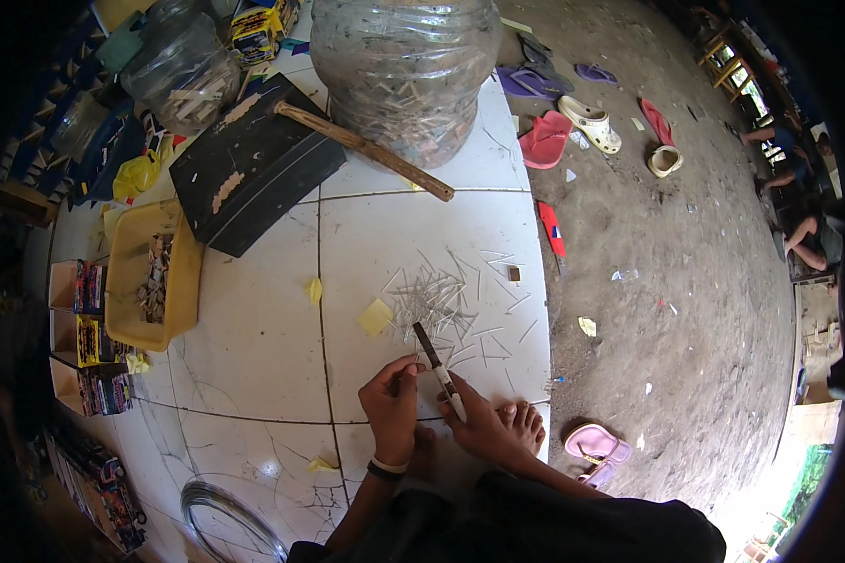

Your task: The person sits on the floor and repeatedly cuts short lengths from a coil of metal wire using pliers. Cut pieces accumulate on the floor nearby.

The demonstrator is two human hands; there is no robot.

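My left hand (390, 403), a light band at its wrist, is pinched on what looks like a thin pale stick-like piece, mostly hidden by the fingers. Just to its right, my right hand (474, 422) grips a cutter knife (430, 349) with a white handle and a long dark blade. The blade points away from me, its tip at the near edge of a loose pile of short thin pale sticks (427, 298). Beside the pile lies a yellow paper square (375, 317). A tiny dark-rimmed box (514, 274) sits at the pile's right.
A wooden stick (366, 150) rests across a black box (253, 169), near a large clear plastic container (408, 84). Left stands a yellow tub (150, 324) of small pieces. A wire coil (225, 525) lies near me. Past the tiled edge, a red cutter (551, 228) and slippers (546, 139).
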